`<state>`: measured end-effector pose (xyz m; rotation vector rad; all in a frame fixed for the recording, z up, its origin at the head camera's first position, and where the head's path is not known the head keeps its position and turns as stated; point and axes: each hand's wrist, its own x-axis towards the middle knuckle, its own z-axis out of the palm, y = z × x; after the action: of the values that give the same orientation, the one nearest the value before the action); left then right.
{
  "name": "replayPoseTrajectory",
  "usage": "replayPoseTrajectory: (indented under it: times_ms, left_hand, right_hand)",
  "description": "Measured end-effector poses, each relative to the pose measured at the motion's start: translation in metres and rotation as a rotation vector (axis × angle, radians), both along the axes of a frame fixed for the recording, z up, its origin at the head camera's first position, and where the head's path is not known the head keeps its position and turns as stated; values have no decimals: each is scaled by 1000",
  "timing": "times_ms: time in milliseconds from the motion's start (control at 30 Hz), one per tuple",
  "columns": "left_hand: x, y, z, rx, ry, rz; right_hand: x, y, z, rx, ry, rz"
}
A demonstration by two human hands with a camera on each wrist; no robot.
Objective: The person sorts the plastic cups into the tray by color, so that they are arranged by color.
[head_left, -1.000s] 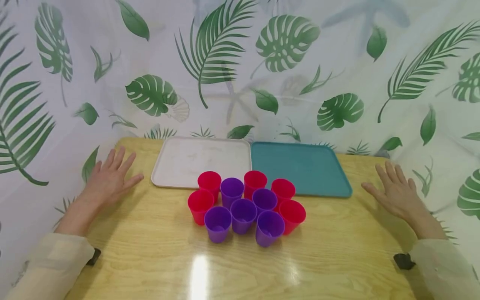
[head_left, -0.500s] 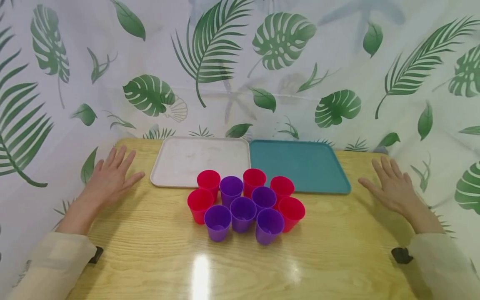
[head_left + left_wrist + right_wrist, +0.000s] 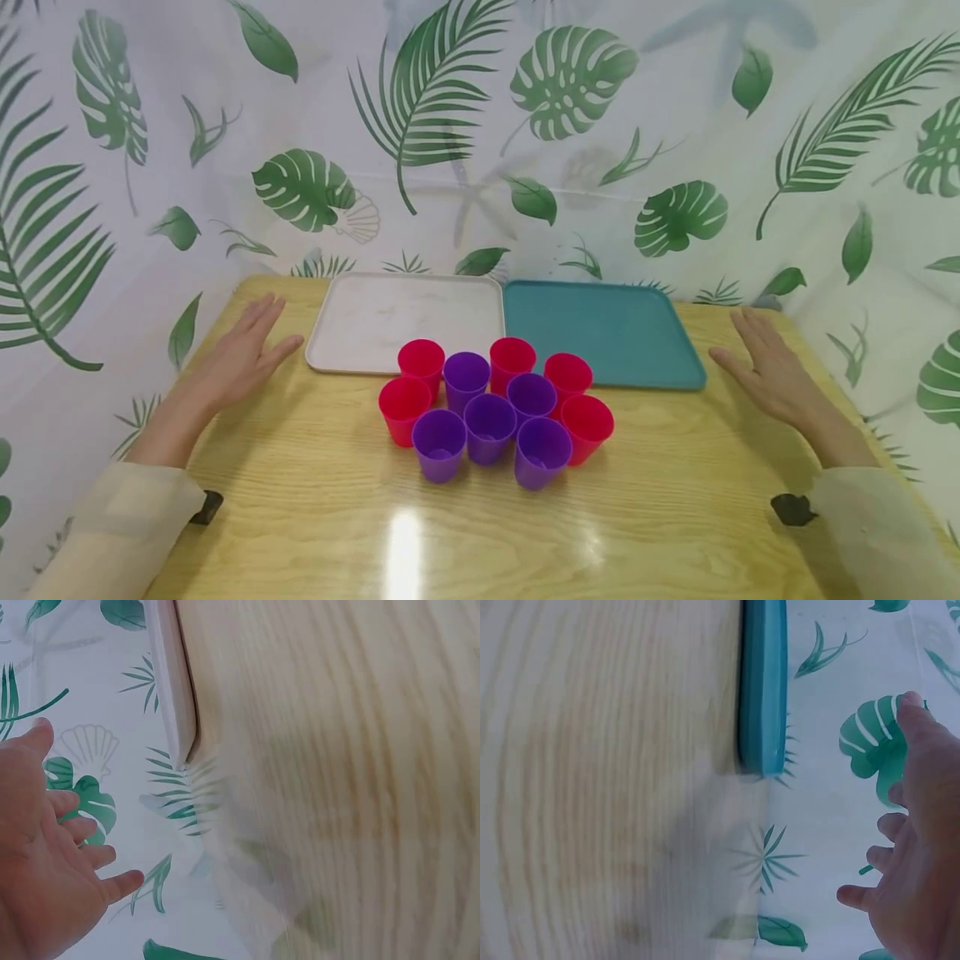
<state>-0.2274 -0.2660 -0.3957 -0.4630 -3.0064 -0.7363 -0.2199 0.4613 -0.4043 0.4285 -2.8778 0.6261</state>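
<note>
Several red cups [image 3: 403, 410] and purple cups [image 3: 439, 450] stand upright in a tight group at the middle of the wooden table. My left hand [image 3: 238, 358] is held above the table's left side, fingers straight and thumb apart, holding nothing. On the other side my right hand [image 3: 772, 371] hovers in the same way, also with nothing in it. In the left wrist view the left hand [image 3: 52, 855] has its palm and fingers spread near the white tray's edge [image 3: 174, 690]. The right wrist view has the right hand [image 3: 922, 847] beside the teal tray's edge [image 3: 763, 690].
Behind the cups, a white tray [image 3: 360, 325] and a teal tray [image 3: 637, 333] lie side by side on the table [image 3: 300, 517]. A leaf-printed curtain [image 3: 450, 100] hangs along the back and both sides.
Both hands have shifted slightly inward toward the trays and turned so the palms face each other more. The cups and trays stay where they were.
</note>
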Motion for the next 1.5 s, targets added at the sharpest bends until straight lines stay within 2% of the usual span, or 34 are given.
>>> replayPoseTrajectory:
  times_ms: [100, 167, 400, 700, 900, 1033, 1267, 1500]
  left_hand:
    - [-2, 3, 0, 116, -67, -14]
    - [-4, 5, -1, 152, -91, -13]
    - [-11, 15, -8, 221, -106, 33]
    - [-15, 26, -19, 308, -161, 69]
    - [-19, 36, -22, 265, -246, 119]
    - [-21, 38, -25, 257, -272, 137]
    - [-27, 42, -30, 249, -294, 134]
    - [-28, 46, -31, 241, -286, 92]
  right_hand:
    - [0, -9, 5, -64, -17, 25]
    - [2, -16, 8, -96, -36, 30]
    - [10, -39, 16, -136, -100, 8]
    - [20, -62, 18, -195, -124, 47]
    - [28, -79, 15, -215, -114, 75]
    - [33, -92, 14, -248, -105, 117]
    - [46, -114, 14, -287, -136, 186]
    - [58, -132, 11, -361, -181, 249]
